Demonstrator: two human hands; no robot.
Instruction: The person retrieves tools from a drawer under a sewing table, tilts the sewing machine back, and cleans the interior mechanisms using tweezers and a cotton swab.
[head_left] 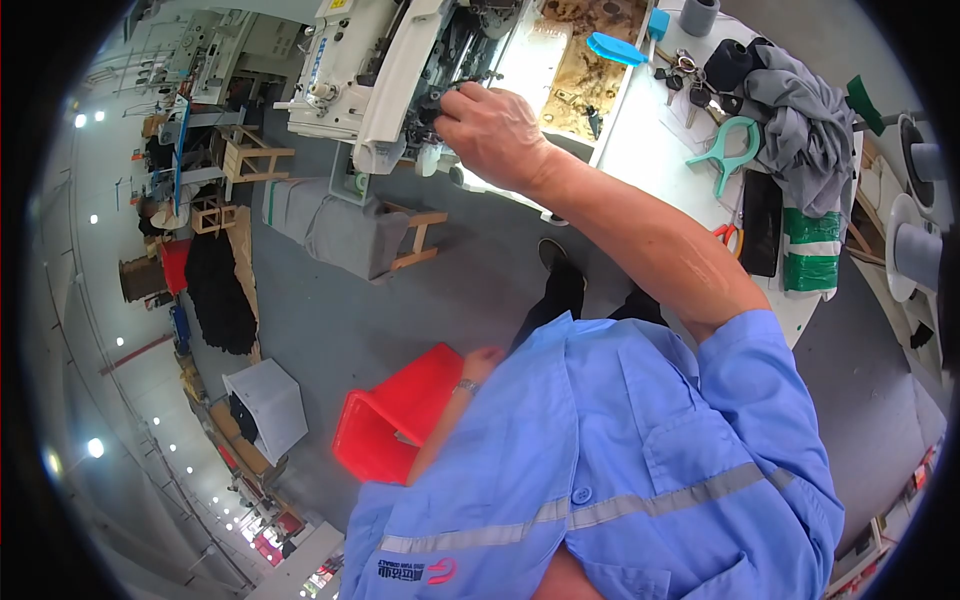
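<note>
The right hand (490, 130), curled at top centre, its hold unclear, could get pinched should the exposed machine (395, 85) start; the left hand (482, 362), mid-frame, has an unclear grip.

Blue work shirt (510, 440) — grey stripe (700, 491), red logo (440, 571) — dark trousers (561, 296).

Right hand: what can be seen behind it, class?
Dark parts of the sewing machine show beyond the right hand. Whatever lies directly behind its curled fingers is covered.
</note>
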